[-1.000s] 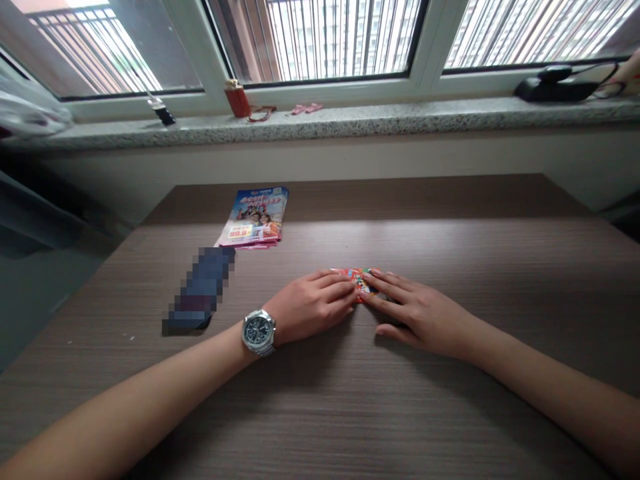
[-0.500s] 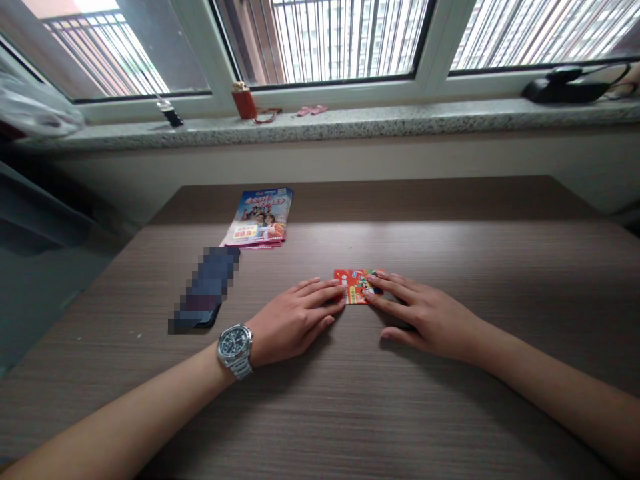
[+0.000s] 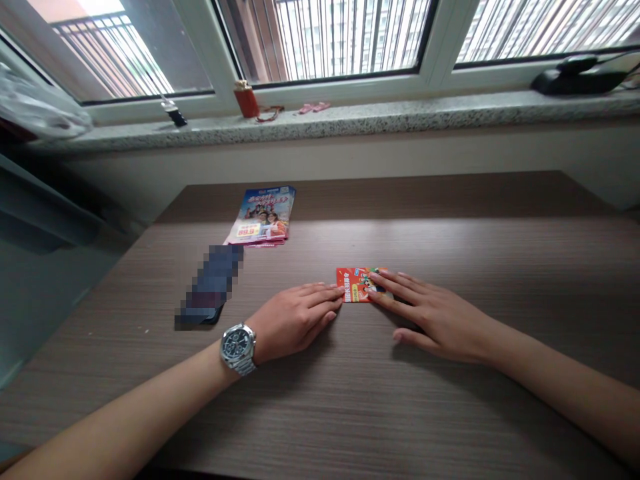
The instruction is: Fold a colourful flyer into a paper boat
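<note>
While under two hands (image 3: 295, 320) (image 3: 440, 320), one card (image 3: 354, 284)

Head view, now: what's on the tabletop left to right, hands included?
Dark pixelated object → left hand → red printed card → right hand. Flyer stack left out: its span overlaps the first two.

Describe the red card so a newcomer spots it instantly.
On the brown table, look between the left hand and right hand, whose fingers touch it. It is the small, flat red card with white lettering; the flyers farther back are larger and blue-topped.
</note>
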Tool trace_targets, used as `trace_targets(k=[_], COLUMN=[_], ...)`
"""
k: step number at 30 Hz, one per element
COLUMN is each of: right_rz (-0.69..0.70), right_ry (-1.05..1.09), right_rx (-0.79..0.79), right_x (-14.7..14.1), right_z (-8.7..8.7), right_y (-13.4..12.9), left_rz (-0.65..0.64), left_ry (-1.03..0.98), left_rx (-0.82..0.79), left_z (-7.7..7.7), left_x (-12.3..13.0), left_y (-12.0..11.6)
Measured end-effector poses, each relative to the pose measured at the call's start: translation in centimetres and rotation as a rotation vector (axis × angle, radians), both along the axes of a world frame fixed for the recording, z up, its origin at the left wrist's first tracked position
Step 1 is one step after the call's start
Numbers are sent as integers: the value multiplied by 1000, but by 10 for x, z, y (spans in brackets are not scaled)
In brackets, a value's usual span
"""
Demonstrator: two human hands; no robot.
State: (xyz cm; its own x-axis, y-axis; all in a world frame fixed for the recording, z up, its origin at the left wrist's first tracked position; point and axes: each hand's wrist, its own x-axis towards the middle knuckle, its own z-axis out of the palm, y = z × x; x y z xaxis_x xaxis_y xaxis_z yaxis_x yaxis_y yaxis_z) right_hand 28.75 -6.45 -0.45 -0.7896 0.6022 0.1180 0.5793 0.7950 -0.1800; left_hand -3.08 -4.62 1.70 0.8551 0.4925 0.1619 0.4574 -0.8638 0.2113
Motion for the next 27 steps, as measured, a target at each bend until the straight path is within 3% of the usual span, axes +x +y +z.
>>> trace_targets(k=[16, 27], right_rz=[34, -24], right_ry=[-11, 49], right_rx=[11, 100], right_x=[27, 5], right_z=[-1, 11], right_y=[-5, 1], left_rz=[14, -17], left_ry=[12, 115], left_rx=[77, 243], left_z=[3, 13], left_x=[4, 53], left_y=[-2, 6])
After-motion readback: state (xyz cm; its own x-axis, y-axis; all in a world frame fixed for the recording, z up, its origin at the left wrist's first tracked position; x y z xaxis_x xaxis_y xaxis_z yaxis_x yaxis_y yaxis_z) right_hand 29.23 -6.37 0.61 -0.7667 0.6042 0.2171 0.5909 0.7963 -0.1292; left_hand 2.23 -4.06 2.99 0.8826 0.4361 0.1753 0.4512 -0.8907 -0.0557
